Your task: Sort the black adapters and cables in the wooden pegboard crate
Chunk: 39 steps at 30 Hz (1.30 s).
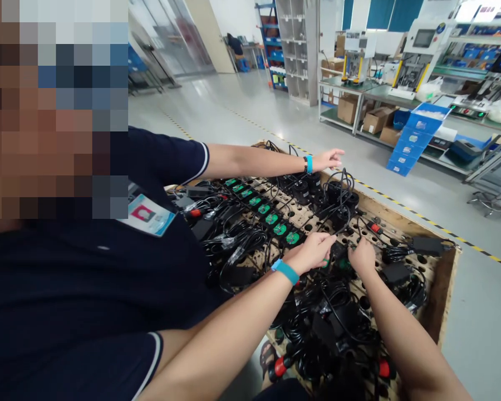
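My left hand (317, 250), with a teal wristband, reaches in from the lower left. Its thumb and fingers are pinched together on a thin black cable (345, 218). Opposite it, my right hand (363, 257) is closed, its fingers curled on a black cable that rises beside the knuckles. Between my hands sits a dark part (338, 252), mostly in shadow. Below them lie coiled black cords and black adapter boxes (346, 314). A row of round green circuit boards (271, 219) in black housings runs away to the upper left.
A co-worker in a dark shirt (162, 289) stands close at my left, one hand (329, 160) stretched over the far side. The holed wooden board (292, 209) has a raised wooden rim (446, 301). Beyond are stacked blue bins (417, 136) and benches with machines (421, 55).
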Motion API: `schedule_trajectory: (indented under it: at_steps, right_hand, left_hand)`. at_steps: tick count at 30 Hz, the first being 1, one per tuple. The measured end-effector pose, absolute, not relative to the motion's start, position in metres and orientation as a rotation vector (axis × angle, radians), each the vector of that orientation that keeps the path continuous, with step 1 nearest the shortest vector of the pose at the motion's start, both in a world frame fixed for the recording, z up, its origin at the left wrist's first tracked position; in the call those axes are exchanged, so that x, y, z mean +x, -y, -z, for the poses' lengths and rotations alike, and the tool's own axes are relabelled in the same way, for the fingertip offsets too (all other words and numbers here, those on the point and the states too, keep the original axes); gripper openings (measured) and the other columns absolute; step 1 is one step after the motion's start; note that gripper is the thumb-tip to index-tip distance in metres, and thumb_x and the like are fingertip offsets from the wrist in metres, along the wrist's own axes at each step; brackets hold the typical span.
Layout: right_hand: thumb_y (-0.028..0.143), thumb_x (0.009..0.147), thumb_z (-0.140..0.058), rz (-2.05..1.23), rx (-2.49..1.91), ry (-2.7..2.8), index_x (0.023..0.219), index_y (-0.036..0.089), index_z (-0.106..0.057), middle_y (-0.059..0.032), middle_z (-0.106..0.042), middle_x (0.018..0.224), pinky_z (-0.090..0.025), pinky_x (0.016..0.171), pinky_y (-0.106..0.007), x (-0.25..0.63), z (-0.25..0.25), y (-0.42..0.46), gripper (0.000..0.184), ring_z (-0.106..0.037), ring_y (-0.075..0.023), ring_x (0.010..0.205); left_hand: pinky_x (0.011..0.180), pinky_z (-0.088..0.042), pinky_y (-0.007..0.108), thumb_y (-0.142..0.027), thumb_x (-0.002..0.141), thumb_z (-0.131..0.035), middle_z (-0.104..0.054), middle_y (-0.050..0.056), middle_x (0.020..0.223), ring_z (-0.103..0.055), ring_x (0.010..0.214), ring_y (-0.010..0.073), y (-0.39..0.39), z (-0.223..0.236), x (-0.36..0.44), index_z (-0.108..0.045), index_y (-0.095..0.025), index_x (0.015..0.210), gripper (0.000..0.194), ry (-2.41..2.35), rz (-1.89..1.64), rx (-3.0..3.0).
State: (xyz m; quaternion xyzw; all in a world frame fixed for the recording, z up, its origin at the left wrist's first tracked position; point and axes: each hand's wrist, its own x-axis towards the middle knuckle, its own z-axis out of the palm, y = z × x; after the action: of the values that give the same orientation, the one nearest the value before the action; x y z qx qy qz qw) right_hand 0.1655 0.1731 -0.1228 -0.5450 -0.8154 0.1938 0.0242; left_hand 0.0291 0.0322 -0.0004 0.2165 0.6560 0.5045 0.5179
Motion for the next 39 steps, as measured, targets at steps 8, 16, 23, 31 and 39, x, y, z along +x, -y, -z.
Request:
schedule_trajectory:
  at_steps: [8, 16, 23, 31, 39]
  right_hand:
    - [0.005, 0.079, -0.06, -0.829, -1.346, 2.719, 0.135, 0.009, -0.053, -0.0141, -0.07, 0.114, -0.047, 0.091, -0.029, 0.164, 0.124, -0.147, 0.056, -0.065, -0.0242, 0.106]
    - [0.016, 0.085, -0.061, -0.776, -1.436, 2.705, 0.125, 0.012, -0.059, -0.014, -0.071, 0.112, -0.047, 0.09, -0.029, 0.172, 0.121, -0.15, 0.04, -0.065, -0.0256, 0.106]
    - [0.026, 0.086, -0.066, -0.662, -1.527, 2.702, 0.121, 0.006, -0.061, -0.0234, -0.065, 0.118, -0.046, 0.101, -0.04, 0.18, 0.111, -0.138, 0.04, -0.059, -0.0354, 0.117]
    - [0.029, 0.098, -0.05, -0.725, -1.364, 2.455, 0.136, 0.006, -0.055, -0.0196, -0.064, 0.13, -0.043, 0.107, -0.035, 0.144, 0.079, -0.175, 0.044, -0.058, -0.0274, 0.124]
    - [0.033, 0.087, -0.066, -0.918, -1.165, 2.543, 0.12, 0.017, -0.068, -0.013, -0.068, 0.128, -0.043, 0.111, -0.037, 0.238, 0.069, -0.129, 0.037, -0.06, -0.0268, 0.123]
  left_hand:
    - [0.053, -0.04, 0.021, -0.047, 0.098, -0.045, -0.054, -0.003, 0.054, -0.051, 0.05, 0.0093, -0.064, -0.012, 0.032, -0.053, -0.019, 0.069, 0.041, -1.552, -1.211, 0.921]
    - [0.071, -0.041, 0.031, -0.034, 0.101, -0.043, -0.058, 0.002, 0.067, -0.055, 0.068, 0.018, -0.064, 0.009, 0.041, -0.048, -0.022, 0.071, 0.032, -2.248, -1.173, 1.094]
    - [0.094, -0.045, 0.036, -0.013, 0.084, -0.068, -0.062, 0.008, 0.075, -0.061, 0.115, 0.0305, -0.096, -0.004, -0.035, -0.05, -0.024, 0.069, 0.026, -2.046, -1.217, 0.904]
    - [0.109, -0.045, 0.037, -0.01, 0.079, -0.07, -0.062, 0.007, 0.074, -0.058, 0.123, 0.0274, -0.136, -0.012, -0.086, -0.055, -0.024, 0.062, 0.027, -1.554, -1.281, 0.924]
    - [0.087, -0.056, 0.038, -0.053, 0.105, -0.015, -0.072, 0.008, 0.099, -0.066, 0.093, 0.0201, -0.126, -0.007, -0.066, -0.067, -0.022, 0.104, 0.061, -1.475, -1.429, 0.661]
